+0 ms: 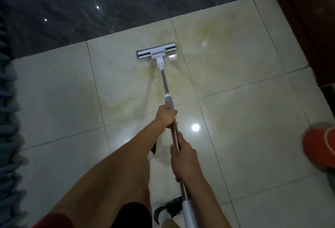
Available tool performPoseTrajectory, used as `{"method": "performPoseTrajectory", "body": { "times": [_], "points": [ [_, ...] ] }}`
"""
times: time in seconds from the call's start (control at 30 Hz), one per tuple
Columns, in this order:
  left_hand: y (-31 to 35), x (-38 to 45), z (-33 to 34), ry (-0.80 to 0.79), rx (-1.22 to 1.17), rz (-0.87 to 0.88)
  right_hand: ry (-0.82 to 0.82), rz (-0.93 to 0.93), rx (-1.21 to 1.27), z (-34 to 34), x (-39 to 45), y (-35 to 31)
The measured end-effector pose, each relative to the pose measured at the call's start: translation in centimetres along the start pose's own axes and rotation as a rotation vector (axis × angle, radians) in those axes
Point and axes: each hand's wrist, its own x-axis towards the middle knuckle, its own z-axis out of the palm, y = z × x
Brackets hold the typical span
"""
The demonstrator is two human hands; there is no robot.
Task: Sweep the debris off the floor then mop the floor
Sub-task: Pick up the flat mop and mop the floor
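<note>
Hands both wrap the long silver metal mop handle (pixel 165 84), which runs from the lower centre of the frame up to the middle. The left hand (pixel 167 116) sits higher, fingers curled round the pole just below its grey collar, arm stretched out from the lower left. The right hand (pixel 183 158) grips lower down, thumb lying along the shaft, forearm coming in from the bottom right. Near the bottom edge the pole passes into a white sleeve.

At the centre, the flat white and grey mop head (pixel 156 53) lies on the glossy cream tiled floor (pixel 244 137), close to where the pale tiles meet a dark marbled slab (pixel 90 10) across the upper left. Yellowish streaks mark the tiles around the mop head. A ceiling light is mirrored as a bright spot right of the hands. A blurred orange round object (pixel 320 146) sits at the right edge, dark brown wooden furniture (pixel 308 19) at the upper right, and blue-grey ridged fabric (pixel 8 118) down the left edge.
</note>
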Motion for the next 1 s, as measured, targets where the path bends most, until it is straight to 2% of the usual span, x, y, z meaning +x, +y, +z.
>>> {"method": "performPoseTrajectory", "body": {
  "times": [0.27, 0.47, 0.63, 0.77, 1.0],
  "points": [
    [13.3, 10.0, -4.9, -0.018, 0.080, 0.006, 0.009, 0.021, 0.025, -1.0, 11.5, -12.5],
    [24.4, 19.0, -8.4, -0.033, 0.033, 0.025, 0.013, 0.010, 0.041, -2.8, 22.1, -22.5],
    [30.6, 23.4, -10.4, -0.006, 0.027, 0.044, -0.020, 0.012, 0.097, -3.4, 28.2, -28.3],
    [32.0, 23.8, -10.5, -0.033, 0.082, 0.033, -0.036, 0.006, 0.147, -4.1, 28.9, -28.5],
    [27.9, 20.1, -7.9, -0.029, 0.159, 0.007, -0.056, 0.051, 0.198, -3.7, 24.2, -24.0]
  ]
}}
